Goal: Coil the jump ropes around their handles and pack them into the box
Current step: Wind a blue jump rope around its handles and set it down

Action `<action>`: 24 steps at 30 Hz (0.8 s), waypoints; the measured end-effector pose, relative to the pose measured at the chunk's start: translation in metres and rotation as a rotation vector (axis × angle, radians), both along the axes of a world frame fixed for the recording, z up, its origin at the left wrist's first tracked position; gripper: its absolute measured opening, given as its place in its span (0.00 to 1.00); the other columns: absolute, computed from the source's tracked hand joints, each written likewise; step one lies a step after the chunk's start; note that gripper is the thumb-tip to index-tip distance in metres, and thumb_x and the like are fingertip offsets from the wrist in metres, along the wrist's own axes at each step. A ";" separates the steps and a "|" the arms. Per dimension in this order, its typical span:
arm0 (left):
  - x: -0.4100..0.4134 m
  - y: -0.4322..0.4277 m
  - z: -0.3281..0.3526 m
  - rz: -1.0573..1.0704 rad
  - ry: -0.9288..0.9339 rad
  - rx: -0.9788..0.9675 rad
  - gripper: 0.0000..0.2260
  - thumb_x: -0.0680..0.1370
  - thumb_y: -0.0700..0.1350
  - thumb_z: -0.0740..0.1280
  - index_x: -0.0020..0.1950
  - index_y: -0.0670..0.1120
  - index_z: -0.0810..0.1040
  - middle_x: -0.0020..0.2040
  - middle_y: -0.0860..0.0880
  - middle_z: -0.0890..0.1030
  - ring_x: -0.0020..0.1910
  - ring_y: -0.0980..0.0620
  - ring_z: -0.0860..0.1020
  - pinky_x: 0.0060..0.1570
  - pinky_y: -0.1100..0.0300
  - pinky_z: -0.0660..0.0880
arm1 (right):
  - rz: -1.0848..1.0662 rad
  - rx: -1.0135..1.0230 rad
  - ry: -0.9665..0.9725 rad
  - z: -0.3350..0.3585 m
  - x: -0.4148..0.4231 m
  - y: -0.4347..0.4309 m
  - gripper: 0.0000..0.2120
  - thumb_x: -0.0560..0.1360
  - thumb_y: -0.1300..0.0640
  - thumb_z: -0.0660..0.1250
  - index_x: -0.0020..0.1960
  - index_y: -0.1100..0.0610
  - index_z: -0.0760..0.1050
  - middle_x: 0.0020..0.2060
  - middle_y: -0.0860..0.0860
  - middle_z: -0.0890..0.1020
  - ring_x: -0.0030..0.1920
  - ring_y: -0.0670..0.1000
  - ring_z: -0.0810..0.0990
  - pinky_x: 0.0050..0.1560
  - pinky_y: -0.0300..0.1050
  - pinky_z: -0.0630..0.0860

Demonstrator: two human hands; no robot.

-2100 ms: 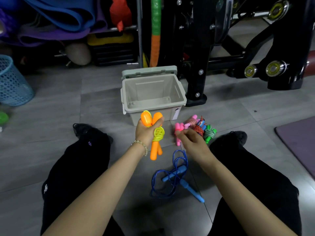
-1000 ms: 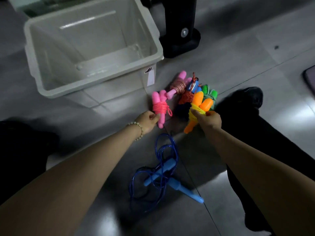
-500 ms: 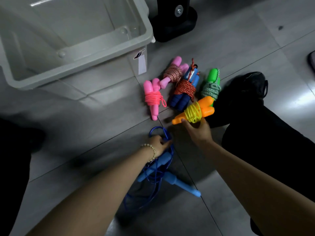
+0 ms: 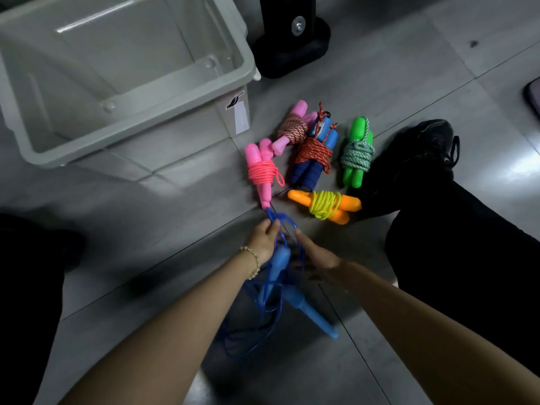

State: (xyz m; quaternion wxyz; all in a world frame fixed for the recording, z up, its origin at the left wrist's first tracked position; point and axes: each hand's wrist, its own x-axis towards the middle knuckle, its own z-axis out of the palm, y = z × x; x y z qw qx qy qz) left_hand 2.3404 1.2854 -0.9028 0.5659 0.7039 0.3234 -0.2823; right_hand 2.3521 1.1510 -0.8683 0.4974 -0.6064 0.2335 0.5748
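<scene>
A loose blue jump rope (image 4: 280, 283) lies tangled on the floor between my forearms, its two light-blue handles crossing. My left hand (image 4: 264, 239) pinches a loop of its blue cord. My right hand (image 4: 317, 260) reaches in beside it with fingers extended, touching the cord. Several coiled ropes lie on the floor ahead: an orange one with yellow cord (image 4: 325, 205), a hot-pink one (image 4: 261, 171), a dark-blue one with red cord (image 4: 317, 154), a green one (image 4: 357, 153) and a pale-pink one (image 4: 293, 128). The grey box (image 4: 247, 68) stands open at the upper left with nothing inside.
A black machine foot (image 4: 292, 39) stands just right of the box. My legs in black trousers and a black shoe (image 4: 423, 147) flank the ropes on the right; the other leg is at the left edge. Grey floor tiles surround everything.
My right hand has let go of the orange rope, which now lies on the floor, and moved down to the blue rope. My left hand has taken hold of the blue cord.
</scene>
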 end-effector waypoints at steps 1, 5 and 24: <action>0.006 0.008 -0.001 0.078 -0.041 0.007 0.11 0.82 0.49 0.57 0.43 0.46 0.73 0.41 0.44 0.77 0.41 0.46 0.72 0.39 0.55 0.70 | -0.073 0.072 0.005 0.002 0.003 0.007 0.22 0.81 0.42 0.44 0.51 0.52 0.73 0.32 0.45 0.81 0.31 0.43 0.76 0.28 0.30 0.70; 0.031 0.042 0.017 0.240 -0.128 0.005 0.17 0.75 0.61 0.58 0.43 0.49 0.75 0.45 0.40 0.78 0.43 0.44 0.75 0.46 0.47 0.73 | 0.041 0.190 -0.097 0.011 0.019 0.027 0.18 0.78 0.40 0.56 0.54 0.52 0.76 0.41 0.49 0.79 0.42 0.46 0.76 0.45 0.39 0.73; -0.024 0.079 0.028 0.133 -0.177 0.209 0.09 0.80 0.42 0.63 0.56 0.39 0.70 0.46 0.45 0.74 0.45 0.50 0.73 0.38 0.67 0.69 | 0.350 -0.228 -0.583 -0.017 -0.010 0.002 0.13 0.68 0.57 0.76 0.49 0.62 0.80 0.39 0.53 0.79 0.39 0.44 0.76 0.34 0.27 0.67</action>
